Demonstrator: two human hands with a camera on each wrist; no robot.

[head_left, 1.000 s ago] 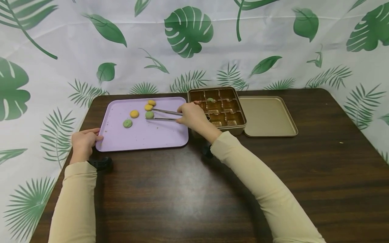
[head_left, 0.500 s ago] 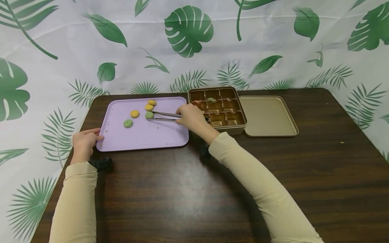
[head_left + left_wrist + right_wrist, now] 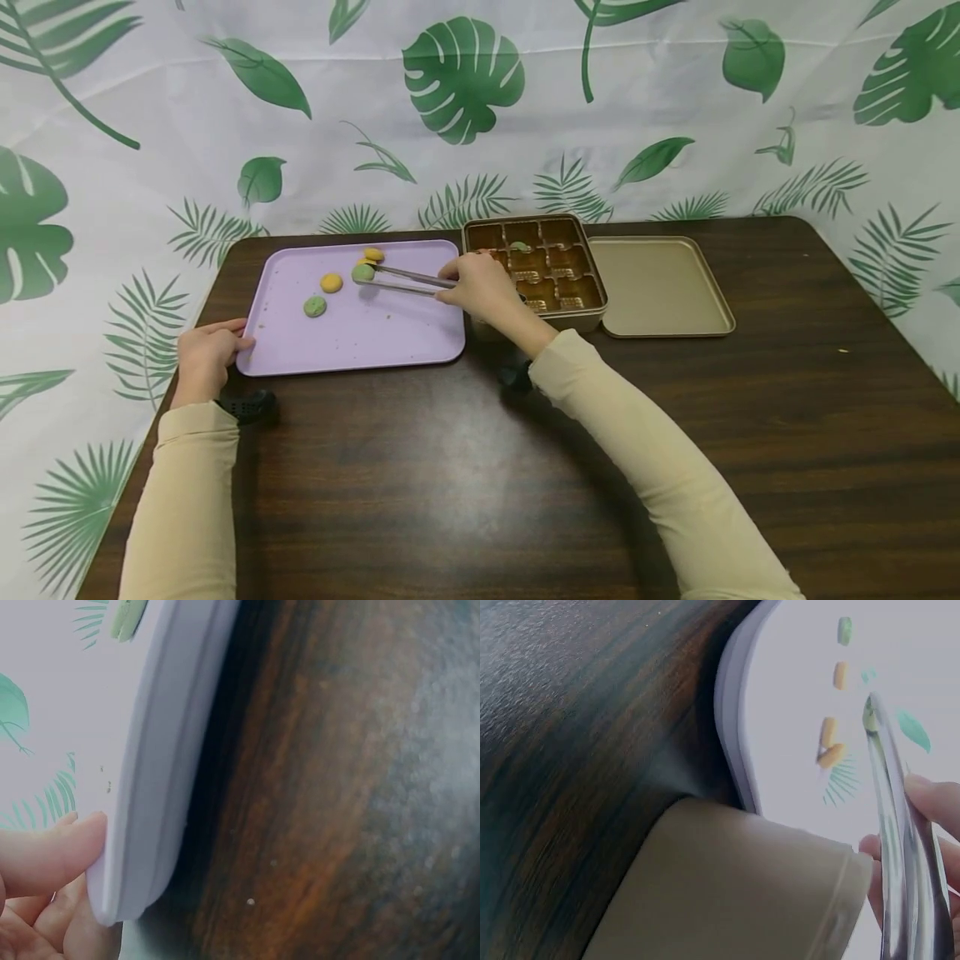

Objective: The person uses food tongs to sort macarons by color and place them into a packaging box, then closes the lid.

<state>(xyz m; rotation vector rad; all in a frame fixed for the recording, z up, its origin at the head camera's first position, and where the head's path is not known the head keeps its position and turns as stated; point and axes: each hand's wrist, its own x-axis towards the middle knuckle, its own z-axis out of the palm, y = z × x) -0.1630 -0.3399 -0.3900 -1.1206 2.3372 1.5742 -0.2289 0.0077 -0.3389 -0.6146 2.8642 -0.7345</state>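
My right hand (image 3: 478, 287) holds metal tongs (image 3: 416, 276), whose tips pinch a green macaron (image 3: 362, 272). The macaron is raised over the lilac tray (image 3: 352, 342) and overlaps a yellow macaron (image 3: 365, 262) in the head view. Another yellow macaron (image 3: 373, 253) lies just behind. Farther left on the tray are a yellow macaron (image 3: 331, 282) and a second green macaron (image 3: 315, 306). My left hand (image 3: 208, 350) grips the tray's near left corner. In the left wrist view its thumb (image 3: 56, 859) presses the rim, with fingers curled underneath.
Right of the tray stands a gold tin (image 3: 566, 312) with a brown divided insert; a green piece (image 3: 520, 247) and a reddish one, partly hidden, sit in it. A flat gold lid (image 3: 660, 287) lies beside it. A leaf-patterned cloth (image 3: 300, 167) hangs behind the table (image 3: 465, 467).
The tongs have closed on the green macaron and raised it, moving slightly back and to the left. My left hand stays at the tray's corner.
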